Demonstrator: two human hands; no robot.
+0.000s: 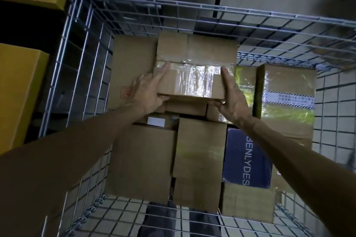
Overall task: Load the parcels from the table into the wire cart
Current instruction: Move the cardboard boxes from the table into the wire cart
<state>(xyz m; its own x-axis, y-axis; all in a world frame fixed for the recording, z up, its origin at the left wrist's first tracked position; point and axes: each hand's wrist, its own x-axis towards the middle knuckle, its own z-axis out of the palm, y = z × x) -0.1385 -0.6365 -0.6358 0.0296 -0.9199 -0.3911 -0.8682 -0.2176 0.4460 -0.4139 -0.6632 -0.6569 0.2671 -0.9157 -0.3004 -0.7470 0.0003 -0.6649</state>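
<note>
Both hands hold a taped parcel over the stack in the wire cart.

The left hand (148,90) and right hand (231,100) clamp opposite ends of the parcel (194,52) at frame centre, fingers along its sides and thumbs under the near edge. Whether it already rests on the brown boxes (142,159) below I cannot tell. It looks stiff and fairly light. The glossy tape (194,81) is probably slick, so the bare cardboard corners make the better hold. The wire cart (192,8) surrounds it. A blue box (246,158) lies lower right.

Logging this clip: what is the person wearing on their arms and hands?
Nothing visible: the left hand and right hand are ungloved, both forearms bare to the frame edge, no sleeve, watch or ring showing. The light is dim.
</note>
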